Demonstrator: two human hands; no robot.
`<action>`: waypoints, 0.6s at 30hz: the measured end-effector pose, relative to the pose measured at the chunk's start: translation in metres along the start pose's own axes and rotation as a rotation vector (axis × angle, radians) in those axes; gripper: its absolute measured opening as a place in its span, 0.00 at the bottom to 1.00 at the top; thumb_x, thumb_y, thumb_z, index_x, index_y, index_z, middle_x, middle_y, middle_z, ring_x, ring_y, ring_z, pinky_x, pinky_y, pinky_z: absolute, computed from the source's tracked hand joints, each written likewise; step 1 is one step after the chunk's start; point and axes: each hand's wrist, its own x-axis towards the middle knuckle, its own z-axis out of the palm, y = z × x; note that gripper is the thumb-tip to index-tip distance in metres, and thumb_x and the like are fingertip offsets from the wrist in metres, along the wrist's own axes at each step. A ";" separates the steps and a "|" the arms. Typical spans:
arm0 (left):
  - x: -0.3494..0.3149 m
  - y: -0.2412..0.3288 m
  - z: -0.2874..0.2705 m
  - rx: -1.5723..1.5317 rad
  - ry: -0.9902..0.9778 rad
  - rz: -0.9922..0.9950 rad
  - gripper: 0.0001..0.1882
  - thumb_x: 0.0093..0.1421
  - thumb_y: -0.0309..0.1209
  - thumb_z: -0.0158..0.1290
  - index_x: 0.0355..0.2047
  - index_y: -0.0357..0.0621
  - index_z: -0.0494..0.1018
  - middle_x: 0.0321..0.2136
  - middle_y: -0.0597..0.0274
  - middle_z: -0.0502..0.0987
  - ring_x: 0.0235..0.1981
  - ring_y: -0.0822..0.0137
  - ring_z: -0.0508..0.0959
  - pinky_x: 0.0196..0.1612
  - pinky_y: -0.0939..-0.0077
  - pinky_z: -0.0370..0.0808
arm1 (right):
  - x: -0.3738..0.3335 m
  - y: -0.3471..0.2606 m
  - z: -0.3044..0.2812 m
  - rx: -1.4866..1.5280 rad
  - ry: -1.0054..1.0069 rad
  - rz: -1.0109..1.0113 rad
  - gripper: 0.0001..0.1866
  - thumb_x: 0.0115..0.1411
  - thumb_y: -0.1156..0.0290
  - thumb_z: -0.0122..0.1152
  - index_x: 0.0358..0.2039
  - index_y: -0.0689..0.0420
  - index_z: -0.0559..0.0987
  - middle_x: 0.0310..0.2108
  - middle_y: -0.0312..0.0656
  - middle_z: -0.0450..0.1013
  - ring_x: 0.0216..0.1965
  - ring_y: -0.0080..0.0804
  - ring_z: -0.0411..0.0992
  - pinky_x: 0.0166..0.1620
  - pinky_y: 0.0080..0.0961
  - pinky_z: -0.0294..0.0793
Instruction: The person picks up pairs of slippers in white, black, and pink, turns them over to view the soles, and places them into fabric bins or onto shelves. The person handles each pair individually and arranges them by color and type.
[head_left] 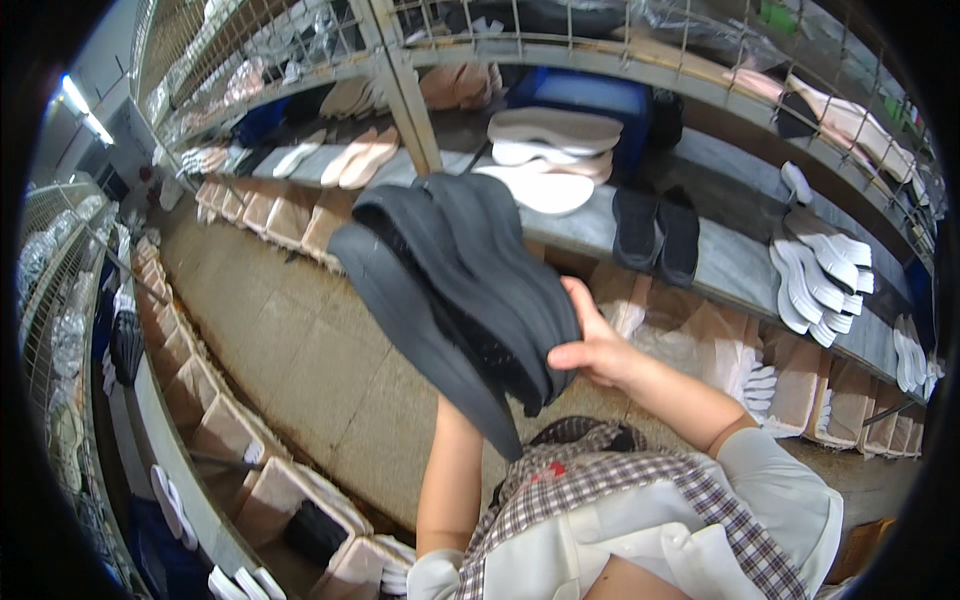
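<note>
A stack of several black shoe soles, with wavy, thick sidewalls, is held up in front of me. My right hand grips its right end, the thumb on the near side and the fingers going round the far edge. The front sole leans apart from the rest, leaving a dark gap. From below, my left forearm rises behind this sole. The soles cover my left hand, so its fingers do not show.
A shelf ahead carries stacked white soles, two black soles and, at right, white soles. Wire-mesh racks stand above. Compartments line the left side, next to the tiled floor.
</note>
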 end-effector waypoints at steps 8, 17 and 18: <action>-0.011 0.000 0.013 0.162 -0.038 0.048 0.34 0.63 0.51 0.39 0.60 0.38 0.54 0.56 0.53 0.63 0.56 0.57 0.66 0.57 0.61 0.64 | 0.003 -0.002 0.012 -0.004 0.076 0.050 0.54 0.45 0.64 0.70 0.61 0.58 0.41 0.57 0.51 0.51 0.61 0.40 0.51 0.62 0.35 0.51; -0.032 0.024 0.053 0.421 -0.002 0.099 0.28 0.64 0.47 0.43 0.59 0.42 0.58 0.54 0.56 0.66 0.52 0.61 0.69 0.55 0.68 0.67 | 0.011 0.001 0.021 0.066 0.198 0.228 0.52 0.48 0.62 0.67 0.63 0.54 0.41 0.57 0.51 0.54 0.59 0.42 0.56 0.56 0.42 0.61; -0.033 0.025 0.054 0.475 0.044 0.061 0.28 0.64 0.46 0.43 0.59 0.42 0.58 0.53 0.56 0.66 0.52 0.62 0.69 0.55 0.68 0.67 | 0.012 -0.001 0.022 0.084 0.205 0.285 0.51 0.48 0.60 0.67 0.63 0.54 0.42 0.57 0.51 0.54 0.58 0.42 0.56 0.53 0.46 0.64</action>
